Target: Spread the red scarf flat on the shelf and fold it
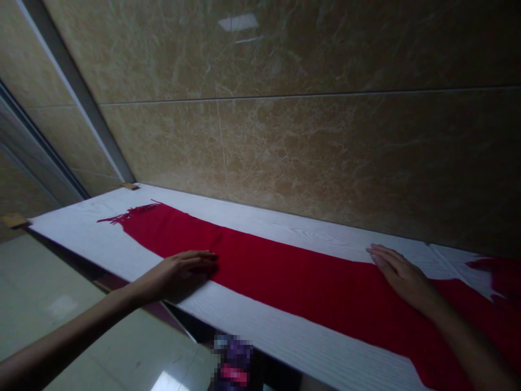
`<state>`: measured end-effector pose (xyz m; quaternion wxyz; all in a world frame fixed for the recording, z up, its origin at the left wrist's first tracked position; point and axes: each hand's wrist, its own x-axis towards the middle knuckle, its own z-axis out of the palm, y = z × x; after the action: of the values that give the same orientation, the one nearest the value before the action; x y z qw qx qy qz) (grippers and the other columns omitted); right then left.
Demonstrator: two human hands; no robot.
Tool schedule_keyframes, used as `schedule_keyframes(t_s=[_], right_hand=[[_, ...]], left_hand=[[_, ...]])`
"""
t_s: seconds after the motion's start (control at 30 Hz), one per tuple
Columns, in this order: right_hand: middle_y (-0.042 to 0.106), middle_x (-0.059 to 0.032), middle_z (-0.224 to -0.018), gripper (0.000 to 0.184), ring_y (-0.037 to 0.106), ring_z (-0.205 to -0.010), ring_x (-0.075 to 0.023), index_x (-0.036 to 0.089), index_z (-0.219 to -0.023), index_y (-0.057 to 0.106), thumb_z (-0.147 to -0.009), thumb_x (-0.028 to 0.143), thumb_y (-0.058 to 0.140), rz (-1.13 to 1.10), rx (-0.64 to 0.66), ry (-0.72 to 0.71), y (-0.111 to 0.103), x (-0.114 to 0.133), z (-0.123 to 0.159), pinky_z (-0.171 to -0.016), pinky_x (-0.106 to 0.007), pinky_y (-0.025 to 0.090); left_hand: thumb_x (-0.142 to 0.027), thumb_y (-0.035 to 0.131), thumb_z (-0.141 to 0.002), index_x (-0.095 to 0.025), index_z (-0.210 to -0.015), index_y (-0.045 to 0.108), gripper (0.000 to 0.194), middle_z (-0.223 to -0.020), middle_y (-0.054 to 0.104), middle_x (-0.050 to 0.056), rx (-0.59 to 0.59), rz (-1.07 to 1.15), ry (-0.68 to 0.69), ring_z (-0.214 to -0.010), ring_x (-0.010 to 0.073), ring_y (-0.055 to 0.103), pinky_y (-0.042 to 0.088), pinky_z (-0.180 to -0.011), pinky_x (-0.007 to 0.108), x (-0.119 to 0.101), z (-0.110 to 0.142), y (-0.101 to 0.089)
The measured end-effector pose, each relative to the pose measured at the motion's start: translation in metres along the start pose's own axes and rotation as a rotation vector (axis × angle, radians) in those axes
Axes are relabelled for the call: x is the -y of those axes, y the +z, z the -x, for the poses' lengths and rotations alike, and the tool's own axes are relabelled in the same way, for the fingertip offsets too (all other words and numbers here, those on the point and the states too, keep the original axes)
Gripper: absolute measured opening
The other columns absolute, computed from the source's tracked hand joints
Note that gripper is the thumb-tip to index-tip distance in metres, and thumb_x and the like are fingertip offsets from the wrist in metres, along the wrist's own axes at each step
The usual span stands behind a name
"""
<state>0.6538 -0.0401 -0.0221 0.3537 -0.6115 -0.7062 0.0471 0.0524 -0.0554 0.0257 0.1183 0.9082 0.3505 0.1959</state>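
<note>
A long red scarf (293,274) with a fringed far end lies spread lengthwise over a white wood-grain table (260,217). My left hand (189,271) rests at the scarf's near edge, toward its fringed end, with the fingers stretched out over the cloth. Farther right, my right hand (401,277) lies across the scarf, its fingertips reaching the back edge; its fingers are extended and it grips nothing. To the right of that hand the cloth spreads wider and less evenly, and my forearm covers part of it.
A brown marbled tile wall (285,152) runs along the table's back edge. Brown corner pieces (14,221) sit at the table's left end. Below the front edge are a glossy tiled floor (81,326) and a blurred-out purple and pink patch (234,364).
</note>
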Motion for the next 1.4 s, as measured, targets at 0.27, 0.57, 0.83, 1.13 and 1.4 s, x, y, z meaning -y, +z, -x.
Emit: schedule_keyframes(t_s=[0.27,0.57,0.83,1.13,1.4], right_hand=[[0.076,-0.0118,-0.124,0.055,0.069,-0.122,-0.0337,0.028,-0.099,0.079,-0.091,0.072,0.048,-0.134,-0.073,0.109,0.003,0.002,-0.002,-0.114,-0.052,0.052],[0.077,-0.0124,-0.121,0.056,0.071,-0.118,-0.0341,0.027,-0.099,0.078,-0.088,0.077,0.053,-0.153,-0.084,0.103,0.001,0.004,-0.001,-0.111,-0.052,0.054],[0.076,-0.0139,-0.122,0.058,0.070,-0.119,-0.0355,0.027,-0.100,0.077,-0.088,0.077,0.052,-0.155,-0.075,0.110,-0.002,0.007,0.000,-0.112,-0.054,0.053],[0.076,-0.0128,-0.121,0.054,0.070,-0.119,-0.0355,0.027,-0.101,0.076,-0.088,0.073,0.052,-0.151,-0.068,0.129,-0.002,0.006,0.000,-0.112,-0.053,0.052],[0.077,-0.0139,-0.119,0.054,0.070,-0.118,-0.0357,0.026,-0.101,0.075,-0.086,0.072,0.052,-0.150,-0.075,0.140,0.000,0.003,0.000,-0.111,-0.054,0.053]], left_hand=[[-0.018,0.049,-0.105,-0.028,-0.124,0.076,0.035,-0.125,0.076,0.007,0.044,-0.015,0.029,-0.114,0.0178,0.073,0.060,-0.098,0.029,0.008,0.005,-0.007],[-0.024,0.049,-0.108,-0.028,-0.129,0.074,0.033,-0.122,0.077,0.006,0.042,-0.160,0.044,-0.107,0.0192,0.075,0.061,-0.094,0.029,0.001,0.001,-0.011],[-0.022,0.053,-0.107,-0.027,-0.117,0.076,0.026,-0.114,0.078,0.005,-0.016,-0.078,0.096,-0.101,0.0165,0.074,0.059,-0.086,0.025,-0.002,-0.004,-0.007],[-0.027,0.058,-0.107,-0.029,-0.124,0.075,0.024,-0.125,0.075,0.005,0.062,-0.084,0.113,-0.108,0.0186,0.071,0.056,-0.096,0.029,-0.020,-0.021,0.004],[-0.029,0.047,-0.112,-0.023,-0.118,0.076,0.030,-0.116,0.077,0.006,0.071,-0.110,0.136,-0.101,0.0181,0.073,0.058,-0.088,0.027,-0.015,-0.022,0.005]])
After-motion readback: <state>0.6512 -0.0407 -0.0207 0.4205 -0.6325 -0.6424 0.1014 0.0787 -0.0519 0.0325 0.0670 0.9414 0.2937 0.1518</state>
